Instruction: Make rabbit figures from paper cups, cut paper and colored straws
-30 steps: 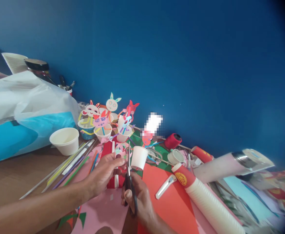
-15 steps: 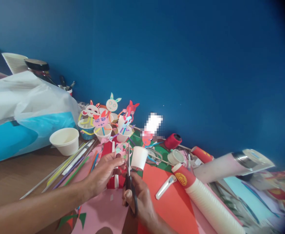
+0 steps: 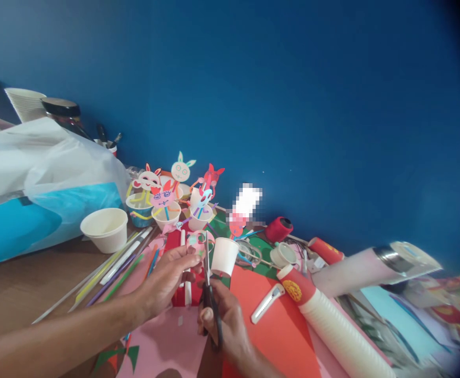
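My right hand (image 3: 227, 320) is closed round the black handles of a pair of scissors (image 3: 210, 299), whose blades point up and away from me. In a pinch, my left hand (image 3: 170, 275) holds a small paper piece (image 3: 200, 254) with a bit of green on it, close beside the blades. Fingers cover most of that piece, so its shape is hard to make out. Just right of the blades stands a white paper cup (image 3: 225, 256). Behind my left fingers lies a pink paper cutout (image 3: 195, 239) with rings on it.
Paper animal figures (image 3: 162, 198) stand in cups at the back. A white utility knife (image 3: 268, 303) lies on orange paper (image 3: 273, 336). To the right is a long stack of cups (image 3: 343, 325); to the left, a white bowl (image 3: 104, 229) and several pipe cleaners (image 3: 111, 278).
Almost nothing differs. The scissors and both hands keep nearly the same place, and the whole view has shifted very slightly.
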Demonstrator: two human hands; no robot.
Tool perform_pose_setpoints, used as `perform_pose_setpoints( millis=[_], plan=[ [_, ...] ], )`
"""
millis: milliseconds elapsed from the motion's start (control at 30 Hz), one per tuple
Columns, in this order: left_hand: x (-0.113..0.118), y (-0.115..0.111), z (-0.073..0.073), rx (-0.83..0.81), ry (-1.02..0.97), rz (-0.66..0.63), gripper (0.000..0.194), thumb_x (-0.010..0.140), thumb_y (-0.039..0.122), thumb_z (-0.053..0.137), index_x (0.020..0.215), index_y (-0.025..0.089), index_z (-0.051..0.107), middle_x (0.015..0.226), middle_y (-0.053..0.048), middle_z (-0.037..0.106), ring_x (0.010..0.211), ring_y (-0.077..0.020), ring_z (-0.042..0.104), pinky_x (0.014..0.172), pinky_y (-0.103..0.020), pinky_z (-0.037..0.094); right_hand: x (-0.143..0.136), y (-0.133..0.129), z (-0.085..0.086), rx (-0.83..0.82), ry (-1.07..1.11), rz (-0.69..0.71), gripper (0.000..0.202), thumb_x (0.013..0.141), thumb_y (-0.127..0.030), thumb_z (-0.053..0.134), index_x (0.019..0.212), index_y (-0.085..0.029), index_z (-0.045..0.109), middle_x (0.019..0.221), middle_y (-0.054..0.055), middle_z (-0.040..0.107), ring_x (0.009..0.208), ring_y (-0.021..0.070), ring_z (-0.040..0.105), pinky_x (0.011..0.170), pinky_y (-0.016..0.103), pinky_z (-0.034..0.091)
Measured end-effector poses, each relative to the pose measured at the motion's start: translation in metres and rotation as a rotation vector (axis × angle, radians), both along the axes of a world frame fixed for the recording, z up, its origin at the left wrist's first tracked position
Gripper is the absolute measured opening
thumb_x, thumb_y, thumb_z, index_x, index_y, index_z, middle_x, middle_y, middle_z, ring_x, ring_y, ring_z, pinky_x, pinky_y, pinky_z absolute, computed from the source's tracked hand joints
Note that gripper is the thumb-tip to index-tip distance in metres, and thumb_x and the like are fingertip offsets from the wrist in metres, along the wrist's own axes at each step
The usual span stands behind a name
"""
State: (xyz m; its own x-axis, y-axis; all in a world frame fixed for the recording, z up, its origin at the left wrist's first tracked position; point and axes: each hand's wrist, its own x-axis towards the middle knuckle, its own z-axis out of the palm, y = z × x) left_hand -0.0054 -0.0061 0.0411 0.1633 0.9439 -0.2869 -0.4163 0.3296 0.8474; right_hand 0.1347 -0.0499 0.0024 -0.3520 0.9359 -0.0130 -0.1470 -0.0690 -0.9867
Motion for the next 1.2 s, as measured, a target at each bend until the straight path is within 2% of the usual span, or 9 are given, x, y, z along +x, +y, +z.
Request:
perform_pose_setpoints(
  millis=[1200],
  plan=[
    [-0.0019,-0.0008,0.0041,0.038,0.011,0.003,0.008,0.072,0.021,0.052,0.065,0.019,0.052,0.065,0.002,0.052,0.065,-0.0131,0.050,0.058,-0.025,0.039,0.0007,-0.0005,-0.0011,0.024,0.013,0.023,0.050,0.069,-0.055,0.061,0.099,-0.017,0.053,0.056,-0.005,0.046,0.044,0.0059,0.041,0.040,0.015,0.034]
  ],
)
